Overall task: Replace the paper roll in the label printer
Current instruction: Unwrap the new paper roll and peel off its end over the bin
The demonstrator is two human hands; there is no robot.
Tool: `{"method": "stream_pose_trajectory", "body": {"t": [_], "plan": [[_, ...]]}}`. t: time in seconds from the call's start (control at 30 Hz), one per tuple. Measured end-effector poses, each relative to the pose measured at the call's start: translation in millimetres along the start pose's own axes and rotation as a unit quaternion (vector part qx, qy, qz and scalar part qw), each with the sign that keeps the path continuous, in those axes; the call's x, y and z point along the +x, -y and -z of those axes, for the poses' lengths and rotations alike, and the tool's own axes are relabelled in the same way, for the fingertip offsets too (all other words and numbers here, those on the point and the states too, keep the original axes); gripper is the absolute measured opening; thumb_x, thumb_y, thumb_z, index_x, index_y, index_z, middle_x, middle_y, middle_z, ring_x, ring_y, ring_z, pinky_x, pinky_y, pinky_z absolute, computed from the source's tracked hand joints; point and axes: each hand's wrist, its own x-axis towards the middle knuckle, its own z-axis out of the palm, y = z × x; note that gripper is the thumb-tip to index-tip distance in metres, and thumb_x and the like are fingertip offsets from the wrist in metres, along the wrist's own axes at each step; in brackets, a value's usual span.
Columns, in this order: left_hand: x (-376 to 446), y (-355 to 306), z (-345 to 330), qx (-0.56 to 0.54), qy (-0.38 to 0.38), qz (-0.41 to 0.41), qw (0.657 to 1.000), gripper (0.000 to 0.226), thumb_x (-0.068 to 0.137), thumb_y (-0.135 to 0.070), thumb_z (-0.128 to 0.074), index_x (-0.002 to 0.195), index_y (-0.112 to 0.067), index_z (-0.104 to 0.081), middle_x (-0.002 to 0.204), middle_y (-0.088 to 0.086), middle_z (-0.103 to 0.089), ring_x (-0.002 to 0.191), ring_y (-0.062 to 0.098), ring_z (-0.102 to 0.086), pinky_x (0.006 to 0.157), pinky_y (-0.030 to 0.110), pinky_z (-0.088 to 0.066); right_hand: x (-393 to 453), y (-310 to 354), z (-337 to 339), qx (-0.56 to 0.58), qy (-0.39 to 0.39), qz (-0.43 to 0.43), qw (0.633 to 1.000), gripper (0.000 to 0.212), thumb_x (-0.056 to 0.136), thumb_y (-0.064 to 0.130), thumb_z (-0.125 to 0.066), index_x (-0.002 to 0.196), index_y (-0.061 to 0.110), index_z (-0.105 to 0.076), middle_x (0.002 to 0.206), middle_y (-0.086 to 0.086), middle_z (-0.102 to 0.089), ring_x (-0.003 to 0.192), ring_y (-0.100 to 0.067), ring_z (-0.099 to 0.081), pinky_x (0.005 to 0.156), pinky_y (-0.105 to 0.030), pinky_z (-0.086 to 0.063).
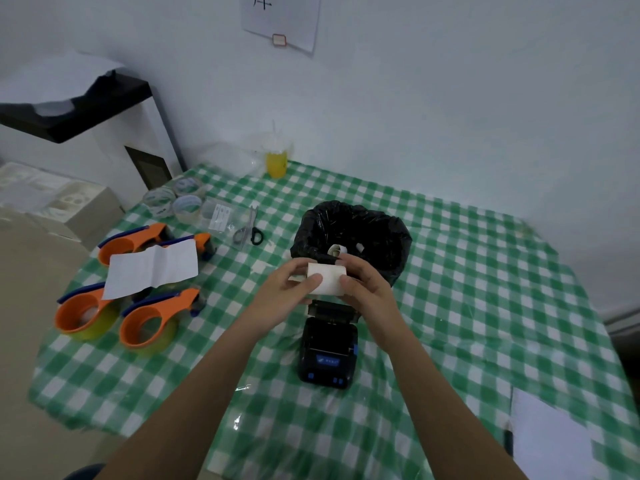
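Note:
A white paper roll [327, 278] is held in the air between my two hands, just above the far end of the label printer [329, 348]. My left hand [287, 287] grips its left side, thumb on the front. My right hand [363, 280] holds its right side. The printer is small and black with blue buttons; its lid stands open toward the back. Behind my hands sits a bin lined with a black bag [353, 233], and a used white roll core [336, 250] lies inside it.
Orange tape dispensers [147, 323] and a white paper strip [152, 268] lie at the left on the green checked tablecloth [467, 306]. Clear tape rolls [176, 199], scissors [251, 226] and a yellow drink cup [276, 157] sit farther back. White sheets [550, 441] lie front right.

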Motion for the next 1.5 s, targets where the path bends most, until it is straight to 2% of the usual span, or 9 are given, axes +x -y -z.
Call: {"method": "stream_pose_trajectory", "body": {"t": [0.1, 0.23, 0.43, 0.6, 0.83, 1.03, 1.2, 1.33, 1.5], "plan": [[-2, -2, 0, 0.005, 0.027, -0.028, 0.999, 0.03, 0.088, -0.024, -0.059, 0.117, -0.026, -0.054, 0.113, -0.005, -0.059, 0.097, 0.013, -0.065, 0.08, 0.025, -0.057, 1, 6, 2, -0.013, 0.006, -0.036, 0.999, 0.031, 0.092, 0.022, -0.055, 0.122, 0.018, -0.058, 0.119, -0.002, -0.06, 0.108, -0.018, -0.06, 0.083, -0.032, -0.057], [-3, -6, 1, 0.008, 0.045, -0.041, 0.998, 0.033, 0.087, -0.02, -0.059, 0.117, -0.031, -0.053, 0.119, -0.007, -0.056, 0.103, 0.016, -0.062, 0.086, 0.03, -0.056, -2, 7, 2, 0.0, 0.009, -0.018, 1.0, 0.023, 0.091, 0.015, -0.057, 0.113, 0.015, -0.062, 0.113, -0.008, -0.063, 0.103, -0.02, -0.063, 0.078, -0.028, -0.058], [-5, -15, -2, -0.008, 0.033, -0.033, 0.999, 0.033, 0.09, -0.022, -0.055, 0.121, -0.027, -0.049, 0.115, -0.009, -0.055, 0.098, 0.011, -0.063, 0.067, 0.016, -0.057, -5, 11, 0, -0.01, 0.017, 0.028, 0.999, 0.025, 0.088, 0.007, -0.06, 0.108, 0.021, -0.061, 0.115, -0.01, -0.063, 0.102, -0.021, -0.064, 0.08, -0.027, -0.058], [-8, -16, -3, 0.013, 0.025, -0.072, 0.997, 0.033, 0.087, -0.016, -0.06, 0.115, -0.032, -0.052, 0.117, -0.013, -0.056, 0.104, 0.013, -0.06, 0.074, 0.021, -0.056, -5, 15, 2, 0.048, 0.019, -0.028, 0.998, 0.028, 0.091, 0.014, -0.056, 0.119, 0.015, -0.058, 0.118, -0.006, -0.062, 0.107, -0.021, -0.062, 0.088, -0.035, -0.056], [-10, -21, -1, 0.035, 0.04, -0.074, 0.996, 0.035, 0.086, -0.015, -0.06, 0.117, -0.032, -0.053, 0.12, -0.016, -0.057, 0.106, 0.003, -0.057, 0.067, 0.007, -0.051, -9, 17, 3, 0.001, 0.003, -0.011, 1.0, 0.022, 0.091, 0.014, -0.057, 0.112, 0.012, -0.063, 0.106, -0.005, -0.065, 0.1, -0.02, -0.065, 0.086, -0.035, -0.057], [-5, -28, -1, 0.023, 0.025, -0.07, 0.997, 0.029, 0.092, -0.026, -0.051, 0.12, -0.032, -0.053, 0.11, -0.016, -0.058, 0.101, 0.01, -0.061, 0.081, 0.025, -0.055, -12, 20, 0, 0.001, 0.006, 0.029, 1.0, 0.023, 0.088, 0.006, -0.059, 0.108, 0.017, -0.061, 0.104, -0.001, -0.066, 0.095, -0.011, -0.066, 0.077, -0.023, -0.057], [-3, -29, -1, 0.001, 0.027, -0.069, 0.997, 0.021, 0.089, -0.021, -0.056, 0.109, -0.027, -0.059, 0.106, -0.005, -0.062, 0.1, 0.019, -0.065, 0.084, 0.033, -0.058, -12, 22, 1, 0.018, 0.012, 0.022, 1.0, 0.03, 0.088, 0.005, -0.059, 0.115, 0.016, -0.058, 0.113, -0.005, -0.064, 0.102, -0.019, -0.065, 0.084, -0.029, -0.057], [-5, -28, -3, 0.005, 0.026, -0.098, 0.995, 0.023, 0.088, -0.019, -0.058, 0.101, -0.038, -0.061, 0.108, -0.003, -0.066, 0.1, 0.014, -0.066, 0.083, 0.03, -0.058, -9, 26, -1, 0.03, 0.011, -0.006, 0.999, 0.034, 0.088, 0.011, -0.061, 0.121, 0.016, -0.056, 0.119, -0.012, -0.062, 0.103, -0.023, -0.066, 0.083, -0.032, -0.058], [-7, -29, -2, 0.006, 0.033, -0.101, 0.994, 0.025, 0.089, -0.018, -0.057, 0.103, -0.038, -0.06, 0.109, -0.004, -0.067, 0.103, 0.011, -0.064, 0.086, 0.027, -0.055, -9, 25, 0, -0.017, 0.0, 0.038, 0.999, 0.032, 0.085, 0.009, -0.064, 0.116, 0.013, -0.061, 0.112, -0.011, -0.067, 0.099, -0.022, -0.068, 0.08, -0.031, -0.059]]}}
